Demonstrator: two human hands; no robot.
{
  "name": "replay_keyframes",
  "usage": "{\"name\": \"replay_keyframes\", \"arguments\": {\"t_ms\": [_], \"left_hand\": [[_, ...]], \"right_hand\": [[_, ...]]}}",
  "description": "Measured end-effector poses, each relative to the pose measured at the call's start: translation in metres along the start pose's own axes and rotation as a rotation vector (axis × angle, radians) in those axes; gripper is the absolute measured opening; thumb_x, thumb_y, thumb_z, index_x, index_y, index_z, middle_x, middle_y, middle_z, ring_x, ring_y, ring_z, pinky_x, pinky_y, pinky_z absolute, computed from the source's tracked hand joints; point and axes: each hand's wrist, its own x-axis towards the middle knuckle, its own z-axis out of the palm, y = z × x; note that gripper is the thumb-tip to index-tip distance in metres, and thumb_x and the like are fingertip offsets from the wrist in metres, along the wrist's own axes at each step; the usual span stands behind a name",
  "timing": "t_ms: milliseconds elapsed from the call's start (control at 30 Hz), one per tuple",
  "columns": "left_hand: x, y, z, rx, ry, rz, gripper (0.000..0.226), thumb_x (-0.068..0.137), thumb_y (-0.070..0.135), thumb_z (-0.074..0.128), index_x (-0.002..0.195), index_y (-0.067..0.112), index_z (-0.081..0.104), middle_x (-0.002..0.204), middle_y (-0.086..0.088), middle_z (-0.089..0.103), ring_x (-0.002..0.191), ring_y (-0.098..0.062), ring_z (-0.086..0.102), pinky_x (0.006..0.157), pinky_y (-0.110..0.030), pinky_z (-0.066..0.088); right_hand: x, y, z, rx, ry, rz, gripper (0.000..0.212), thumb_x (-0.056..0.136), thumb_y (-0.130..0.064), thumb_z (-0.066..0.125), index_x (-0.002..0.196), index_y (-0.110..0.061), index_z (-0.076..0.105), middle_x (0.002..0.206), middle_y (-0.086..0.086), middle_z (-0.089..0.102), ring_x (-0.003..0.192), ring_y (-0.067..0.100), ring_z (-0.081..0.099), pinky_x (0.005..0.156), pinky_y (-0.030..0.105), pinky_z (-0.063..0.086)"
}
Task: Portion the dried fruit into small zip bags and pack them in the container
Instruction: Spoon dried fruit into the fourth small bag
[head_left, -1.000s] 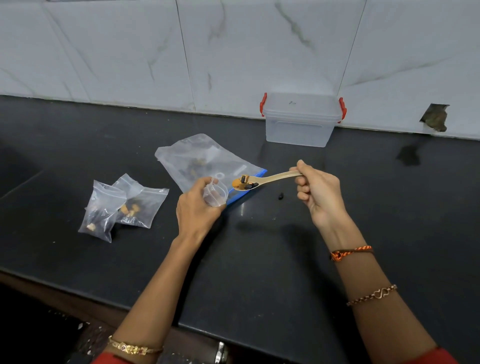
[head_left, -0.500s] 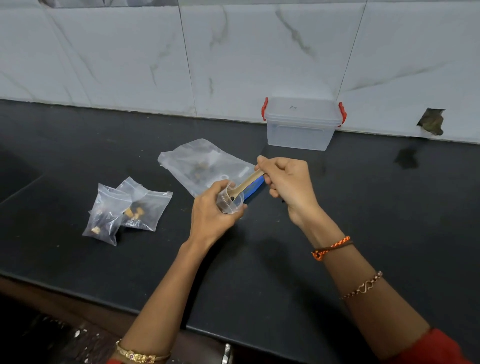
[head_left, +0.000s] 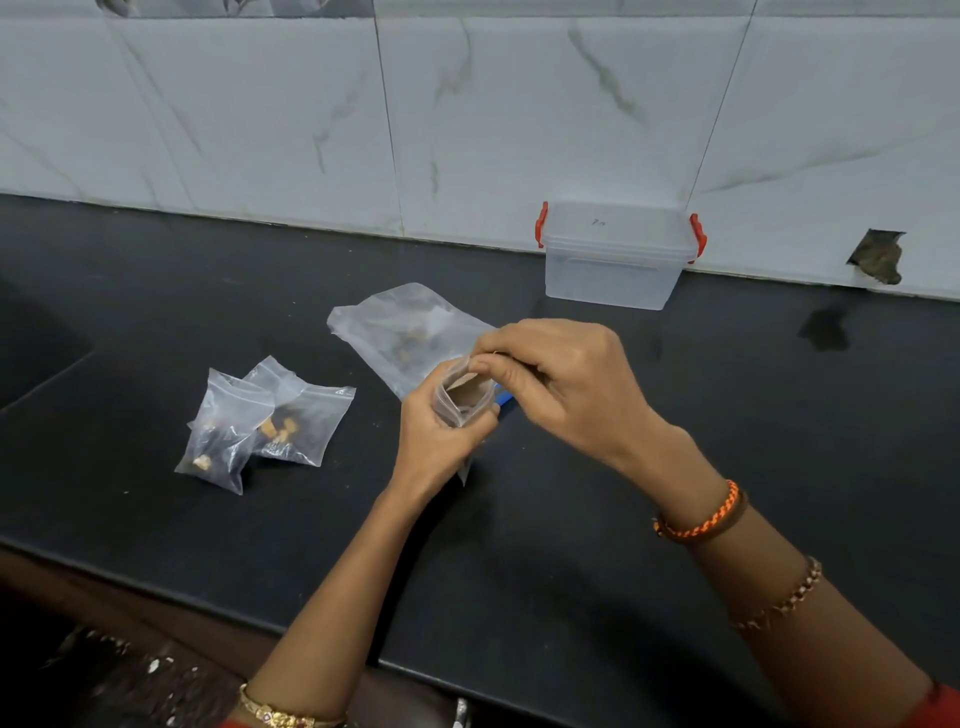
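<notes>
My left hand grips a small clear zip bag upright, its mouth held open. My right hand holds a wooden spoon, its bowl dipped into the bag's mouth; the handle is hidden by my fingers. Behind my hands lies the large clear bag of dried fruit with a blue zip edge. Two small filled zip bags lie to the left on the black counter. The clear container with red clips stands closed against the wall.
A white marble-tiled wall runs behind the counter, with a broken hole at the right. The counter's front edge crosses the lower left.
The view has zoomed in. My right hand brought the loaded spoon left from above the large bag and tipped it deeper into the small bag held by my left hand.
</notes>
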Motion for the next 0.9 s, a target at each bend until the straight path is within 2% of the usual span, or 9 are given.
{"name": "replay_keyframes", "arguments": {"t_ms": [67, 133, 200, 300, 433, 533, 600, 733, 900], "left_hand": [[0.000, -0.001, -0.001, -0.002, -0.003, 0.009, 0.032, 0.067, 0.021, 0.066, 0.099, 0.016, 0.062, 0.092, -0.003, 0.067, 0.086, -0.008, 0.064, 0.076, -0.017, 0.049], [0.000, -0.001, -0.002, 0.004, 0.011, 0.006, 0.035, 0.064, 0.026, 0.067, 0.099, 0.021, 0.061, 0.094, -0.001, 0.066, 0.088, -0.007, 0.063, 0.079, -0.016, 0.047], [-0.001, -0.001, -0.002, 0.002, 0.038, -0.019, 0.037, 0.065, 0.020, 0.075, 0.099, 0.018, 0.061, 0.092, 0.000, 0.066, 0.085, -0.003, 0.062, 0.076, -0.013, 0.047], [0.000, 0.003, -0.003, -0.023, 0.049, -0.024, 0.040, 0.065, -0.001, 0.080, 0.098, 0.008, 0.061, 0.090, 0.001, 0.065, 0.079, 0.003, 0.061, 0.071, -0.010, 0.047], [0.007, 0.005, -0.009, 0.052, 0.049, -0.011, 0.039, 0.061, 0.006, 0.080, 0.094, 0.020, 0.064, 0.084, 0.015, 0.066, 0.080, 0.001, 0.060, 0.076, -0.013, 0.047], [0.022, 0.013, -0.010, 0.308, 0.033, 0.041, 0.041, 0.063, 0.003, 0.081, 0.100, 0.011, 0.065, 0.082, 0.013, 0.062, 0.077, -0.002, 0.056, 0.070, -0.010, 0.045], [0.033, 0.016, -0.006, 0.570, -0.067, 0.049, 0.041, 0.067, 0.001, 0.077, 0.105, 0.007, 0.063, 0.088, 0.006, 0.060, 0.082, -0.009, 0.055, 0.066, -0.011, 0.041], [0.040, 0.007, 0.004, 0.886, -0.246, -0.106, 0.040, 0.077, 0.010, 0.067, 0.115, 0.010, 0.056, 0.101, -0.010, 0.065, 0.091, -0.029, 0.059, 0.078, -0.037, 0.051], [0.030, 0.000, 0.005, 0.933, -0.098, -0.151, 0.036, 0.080, 0.017, 0.064, 0.114, 0.010, 0.056, 0.098, -0.014, 0.065, 0.092, -0.037, 0.057, 0.071, -0.037, 0.045]], "right_hand": [[0.001, 0.001, -0.005, -0.010, 0.014, -0.045, 0.021, 0.087, -0.019, 0.058, 0.080, -0.004, 0.071, 0.070, 0.003, 0.070, 0.058, 0.017, 0.063, 0.054, 0.030, 0.050], [0.000, -0.001, -0.009, 0.078, 0.048, 0.109, 0.022, 0.087, -0.021, 0.058, 0.081, -0.005, 0.072, 0.070, -0.004, 0.069, 0.058, 0.011, 0.061, 0.055, 0.026, 0.049], [0.000, 0.000, -0.016, 0.349, 0.170, 0.502, 0.017, 0.089, -0.019, 0.057, 0.083, -0.011, 0.071, 0.061, -0.015, 0.063, 0.052, 0.003, 0.055, 0.050, 0.017, 0.044], [-0.004, 0.022, -0.029, 0.625, 0.512, 1.079, 0.020, 0.093, -0.015, 0.054, 0.078, -0.012, 0.067, 0.054, -0.008, 0.051, 0.044, 0.001, 0.044, 0.043, 0.014, 0.036], [-0.037, 0.048, -0.035, 0.864, 0.691, 1.514, 0.021, 0.093, -0.018, 0.055, 0.078, -0.008, 0.064, 0.062, -0.001, 0.045, 0.047, 0.002, 0.041, 0.040, 0.012, 0.035], [-0.054, 0.053, -0.028, 0.976, 0.715, 1.611, 0.023, 0.095, -0.017, 0.051, 0.079, -0.005, 0.062, 0.062, 0.000, 0.043, 0.043, 0.002, 0.041, 0.039, 0.011, 0.035], [-0.055, 0.056, -0.029, 1.008, 0.734, 1.628, 0.024, 0.096, -0.017, 0.050, 0.079, -0.005, 0.062, 0.062, 0.001, 0.044, 0.047, 0.003, 0.040, 0.040, 0.011, 0.035], [-0.057, 0.053, -0.025, 0.972, 0.665, 1.619, 0.023, 0.095, -0.015, 0.051, 0.079, -0.005, 0.063, 0.061, 0.001, 0.045, 0.051, 0.005, 0.041, 0.040, 0.012, 0.037], [-0.059, 0.046, -0.020, 0.877, 0.492, 1.606, 0.022, 0.096, -0.015, 0.050, 0.081, -0.006, 0.065, 0.060, 0.000, 0.047, 0.053, 0.007, 0.041, 0.043, 0.014, 0.039]]}}
